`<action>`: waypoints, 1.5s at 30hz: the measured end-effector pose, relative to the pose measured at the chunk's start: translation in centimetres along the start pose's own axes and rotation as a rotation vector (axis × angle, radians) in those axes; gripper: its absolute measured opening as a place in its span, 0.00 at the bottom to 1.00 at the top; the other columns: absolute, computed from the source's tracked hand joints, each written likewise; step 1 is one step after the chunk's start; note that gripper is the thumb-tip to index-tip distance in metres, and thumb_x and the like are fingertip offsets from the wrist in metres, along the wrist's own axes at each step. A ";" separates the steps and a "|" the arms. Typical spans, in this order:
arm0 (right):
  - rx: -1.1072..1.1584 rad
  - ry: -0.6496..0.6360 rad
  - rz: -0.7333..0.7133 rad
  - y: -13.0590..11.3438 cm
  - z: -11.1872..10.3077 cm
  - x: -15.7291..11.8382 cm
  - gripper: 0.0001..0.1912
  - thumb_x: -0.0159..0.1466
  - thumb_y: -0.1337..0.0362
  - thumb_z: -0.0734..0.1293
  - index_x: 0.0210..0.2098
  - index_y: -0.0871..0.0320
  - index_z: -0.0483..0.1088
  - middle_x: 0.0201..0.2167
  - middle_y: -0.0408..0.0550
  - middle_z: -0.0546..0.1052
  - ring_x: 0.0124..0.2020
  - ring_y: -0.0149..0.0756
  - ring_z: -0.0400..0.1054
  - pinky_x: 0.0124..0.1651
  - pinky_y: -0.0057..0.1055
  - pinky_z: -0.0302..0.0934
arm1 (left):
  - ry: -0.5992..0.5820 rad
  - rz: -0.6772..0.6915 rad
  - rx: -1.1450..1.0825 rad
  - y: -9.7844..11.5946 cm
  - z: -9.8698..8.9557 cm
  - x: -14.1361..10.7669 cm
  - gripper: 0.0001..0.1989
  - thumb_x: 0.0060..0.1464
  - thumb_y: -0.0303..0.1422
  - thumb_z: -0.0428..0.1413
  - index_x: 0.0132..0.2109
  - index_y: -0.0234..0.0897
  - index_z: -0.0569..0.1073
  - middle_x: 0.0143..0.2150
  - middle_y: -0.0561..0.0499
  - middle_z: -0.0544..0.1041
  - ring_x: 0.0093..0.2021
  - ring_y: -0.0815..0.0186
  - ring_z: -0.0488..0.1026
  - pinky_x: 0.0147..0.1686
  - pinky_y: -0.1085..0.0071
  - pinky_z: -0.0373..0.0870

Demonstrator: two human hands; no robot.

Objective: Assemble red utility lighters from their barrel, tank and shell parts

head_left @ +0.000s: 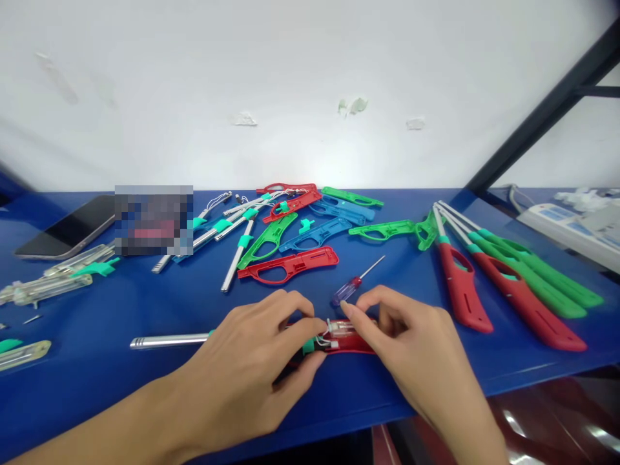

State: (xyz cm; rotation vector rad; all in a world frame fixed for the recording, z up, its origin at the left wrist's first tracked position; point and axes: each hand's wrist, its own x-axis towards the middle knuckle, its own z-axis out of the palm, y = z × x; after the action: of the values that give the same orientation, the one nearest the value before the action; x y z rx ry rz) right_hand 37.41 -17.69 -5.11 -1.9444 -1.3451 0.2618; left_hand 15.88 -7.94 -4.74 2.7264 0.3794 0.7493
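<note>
An opened red lighter (pixel 356 342) lies near the table's front edge, its long silver tube (pixel 169 340) pointing left. Inside the red shell show a clear fuel tank, thin white wires and a green trigger piece. My left hand (pixel 264 349) is closed over the lighter's middle, thumb and index finger pinching around the green and black parts. At the shell's right part is my right hand (pixel 402 336), fingers curled with the thumb and index tips apart; nothing shows between them. Just beyond it lies a small purple-handled screwdriver (pixel 347 290).
Red, green and blue shell halves (pixel 290 265) and silver tubes (pixel 237 255) lie at the back middle. Assembled lighters (pixel 465 290) rest at right, beside a power strip (pixel 571 226). Clear tanks (pixel 62 287) and a phone (pixel 72 223) are at left.
</note>
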 end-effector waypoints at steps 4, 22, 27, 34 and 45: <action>-0.014 0.009 -0.008 -0.1 0.0 0.1 0.17 0.66 0.48 0.71 0.25 0.51 0.75 0.13 0.31 0.58 0.15 0.27 0.52 0.22 0.26 0.45 | -0.023 -0.005 0.037 0.2 0.0 0.1 0.15 0.72 0.29 0.53 0.62 0.43 0.73 0.51 0.47 0.80 0.45 0.57 0.81 0.37 0.60 0.80; -0.029 0.024 -0.024 -0.1 0.1 0.0 0.17 0.66 0.50 0.71 0.26 0.51 0.74 0.12 0.31 0.58 0.15 0.26 0.52 0.22 0.25 0.44 | 0.011 0.045 0.000 0.0 0.0 0.3 0.10 0.72 0.27 0.55 0.55 0.40 0.78 0.49 0.48 0.80 0.42 0.61 0.80 0.37 0.64 0.78; -0.039 0.023 -0.029 -0.1 0.2 0.1 0.18 0.66 0.49 0.71 0.25 0.52 0.72 0.13 0.31 0.57 0.15 0.26 0.50 0.23 0.25 0.44 | 0.052 0.076 0.004 0.1 0.0 0.4 0.08 0.71 0.26 0.56 0.51 0.39 0.78 0.46 0.49 0.81 0.40 0.63 0.79 0.35 0.66 0.76; -0.056 0.015 -0.034 -0.1 0.3 0.1 0.19 0.67 0.50 0.71 0.25 0.52 0.71 0.13 0.31 0.57 0.16 0.27 0.48 0.23 0.25 0.45 | 0.069 0.081 -0.019 0.1 0.1 0.3 0.06 0.71 0.25 0.57 0.48 0.38 0.79 0.44 0.49 0.80 0.39 0.64 0.78 0.34 0.68 0.75; -0.067 -0.002 -0.034 -0.2 0.0 0.1 0.18 0.68 0.51 0.71 0.25 0.52 0.71 0.13 0.32 0.57 0.16 0.27 0.50 0.23 0.26 0.45 | 0.026 0.098 0.024 0.4 -0.2 0.5 0.08 0.72 0.25 0.54 0.47 0.37 0.79 0.45 0.50 0.80 0.38 0.65 0.77 0.33 0.67 0.74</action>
State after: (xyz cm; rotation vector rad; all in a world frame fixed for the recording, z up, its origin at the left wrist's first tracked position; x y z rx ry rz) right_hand 37.25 -17.55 -4.95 -1.9748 -1.4024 0.2049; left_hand 16.22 -8.14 -4.20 2.7768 0.2630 0.8118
